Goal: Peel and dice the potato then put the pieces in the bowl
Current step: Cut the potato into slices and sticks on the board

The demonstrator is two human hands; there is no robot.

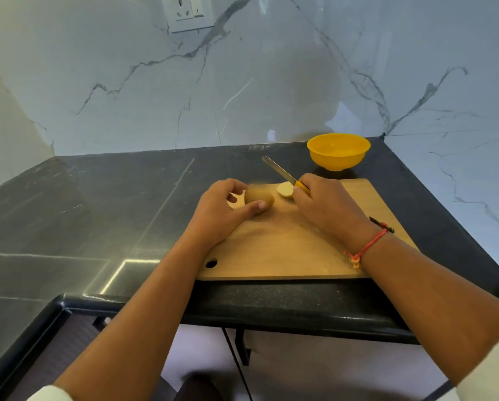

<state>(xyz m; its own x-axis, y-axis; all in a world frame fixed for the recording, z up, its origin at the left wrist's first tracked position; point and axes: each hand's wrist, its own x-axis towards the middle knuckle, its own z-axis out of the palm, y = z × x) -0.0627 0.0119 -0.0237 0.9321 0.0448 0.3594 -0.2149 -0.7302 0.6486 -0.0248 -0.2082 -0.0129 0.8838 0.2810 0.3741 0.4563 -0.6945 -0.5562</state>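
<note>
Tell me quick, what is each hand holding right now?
Left hand: holds the potato on the cutting board.
Right hand: grips the yellow-handled knife, beside a cut potato piece.

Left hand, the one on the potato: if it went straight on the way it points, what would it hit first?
Probably the cut potato piece, lying on the board just beyond the potato the left hand grips. The right hand with the knife is close behind it, though depth is unclear.

1. Pale cream sleeves (pixel 491 369) on both arms, leaving the forearms bare
2. Red-orange thread bracelet (pixel 368 246) with a yellow knot, at the wrist of the right hand (pixel 323 206)
</note>
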